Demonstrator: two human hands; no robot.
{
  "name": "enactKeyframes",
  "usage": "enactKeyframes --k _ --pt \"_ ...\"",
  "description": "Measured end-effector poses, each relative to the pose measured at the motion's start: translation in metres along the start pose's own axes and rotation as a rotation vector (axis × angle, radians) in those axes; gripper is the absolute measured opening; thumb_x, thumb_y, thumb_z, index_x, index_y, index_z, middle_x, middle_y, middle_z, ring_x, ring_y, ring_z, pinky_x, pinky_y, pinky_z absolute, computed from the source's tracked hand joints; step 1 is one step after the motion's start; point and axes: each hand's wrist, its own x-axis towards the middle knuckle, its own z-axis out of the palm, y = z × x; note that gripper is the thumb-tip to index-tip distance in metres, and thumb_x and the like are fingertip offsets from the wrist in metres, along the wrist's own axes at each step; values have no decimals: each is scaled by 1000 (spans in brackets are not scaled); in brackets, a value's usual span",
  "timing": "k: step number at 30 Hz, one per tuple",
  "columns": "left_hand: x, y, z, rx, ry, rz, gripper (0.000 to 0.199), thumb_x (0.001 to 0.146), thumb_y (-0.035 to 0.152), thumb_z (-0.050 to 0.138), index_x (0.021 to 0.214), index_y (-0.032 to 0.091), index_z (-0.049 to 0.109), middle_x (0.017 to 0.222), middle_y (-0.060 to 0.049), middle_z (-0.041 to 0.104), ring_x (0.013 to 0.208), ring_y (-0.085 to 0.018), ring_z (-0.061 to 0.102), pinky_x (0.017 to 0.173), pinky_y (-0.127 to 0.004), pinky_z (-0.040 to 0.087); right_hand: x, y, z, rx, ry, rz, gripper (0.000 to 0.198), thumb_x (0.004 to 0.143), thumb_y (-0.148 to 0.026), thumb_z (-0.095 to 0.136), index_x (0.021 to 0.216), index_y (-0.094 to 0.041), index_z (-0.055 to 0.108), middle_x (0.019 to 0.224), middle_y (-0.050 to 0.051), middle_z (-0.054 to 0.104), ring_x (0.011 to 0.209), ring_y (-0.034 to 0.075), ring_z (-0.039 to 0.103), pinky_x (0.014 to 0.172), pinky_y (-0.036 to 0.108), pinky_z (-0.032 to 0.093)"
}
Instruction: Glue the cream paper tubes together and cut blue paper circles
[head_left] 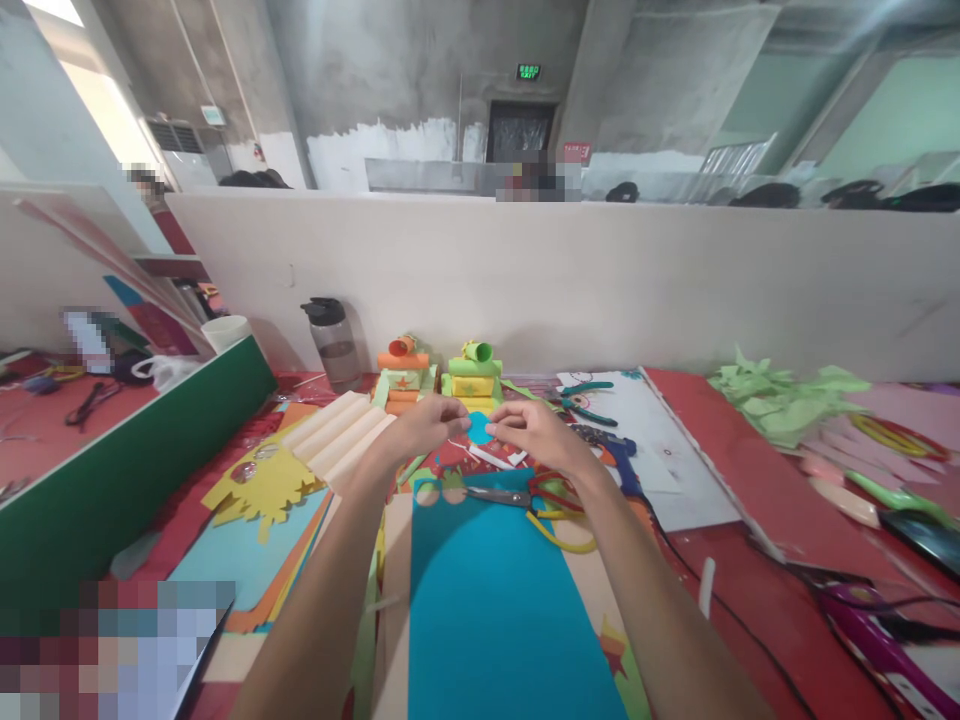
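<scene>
The surface [750,480] is crowded with craft paper. A large blue sheet [495,600] lies flat between the forearms, and at its far edge a pair of scissors [480,494] lies on its side, with a yellow strip [559,530] curling just beside it. To the left sit a cream accordion-folded card [337,432] and a yellow cut-out [259,488]; a green board [127,470] slants along that side. Behind the hands stand two small paper models, one orange-topped [403,375] and one green-topped [472,375], with a dark-lidded bottle [334,342] near them against the pale partition [570,270]. To the right lie teal-handled pliers [585,400], a blue glue gun [619,455] with its black cable trailing off, and a heap of light green scraps [787,398].

The small blue paper piece [478,427] hangs above the far edge of the blue sheet, pinched between both hands. The left hand [424,425] meets it from its left side, the right hand [536,430] from its right; each grip is clenched on the piece by the fingertips. The piece looks thin, flat and roundish; its exact outline is too small to tell. White paper slivers [495,457] lie just beneath it.
</scene>
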Motion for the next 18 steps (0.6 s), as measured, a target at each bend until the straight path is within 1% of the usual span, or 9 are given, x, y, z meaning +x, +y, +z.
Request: enactKeyframes --k 3,5,7,10,13,16,18 --pt "0 -8 -5 73 25 -28 33 83 47 57 70 17 62 61 2 53 60 -13 45 57 -25 34 1 2 0 -12 -21 4 28 84 -43 69 93 -16 69 79 6 76 62 16 62 56 24 43" --pt "-2 -17 -10 130 58 -86 28 83 42 55 72 17 64 62 1 57 60 -15 49 57 -26 35 0 3 -1 -20 -30 12 27 84 -41 69 93 -16 67 80 7 76 64 16 64 57 24 43" --pt "-4 -27 -14 198 70 -156 23 80 37 57 72 17 65 63 0 61 62 -16 53 57 -26 37 0 4 -1 -25 -36 20 26 83 -40 70 93 -16 66 82 7 77 66 16 64 58 25 44" --pt "-5 -38 -17 252 40 -256 10 74 27 61 73 18 64 68 -2 67 66 -18 60 59 -26 39 0 6 -1 -31 -42 28 25 84 -39 69 93 -16 65 84 6 76 67 16 65 59 24 44" --pt "-3 -44 -13 223 2 -317 9 70 22 63 78 18 65 74 -4 72 71 -21 66 59 -26 42 0 6 1 -47 -45 30 24 84 -38 67 94 -16 65 80 5 74 63 15 62 57 24 43" --pt "0 -49 -5 211 -15 -333 7 69 21 65 75 19 64 74 -4 74 71 -21 68 57 -25 42 2 10 2 -63 -50 22 24 84 -36 66 96 -16 64 78 3 71 58 13 58 56 24 41" --pt "2 -55 0 206 -20 -347 6 70 21 66 75 20 63 73 -3 74 70 -20 68 56 -24 43 3 14 3 -68 -57 12 24 84 -35 66 98 -17 64 79 3 71 59 13 58 57 24 42"
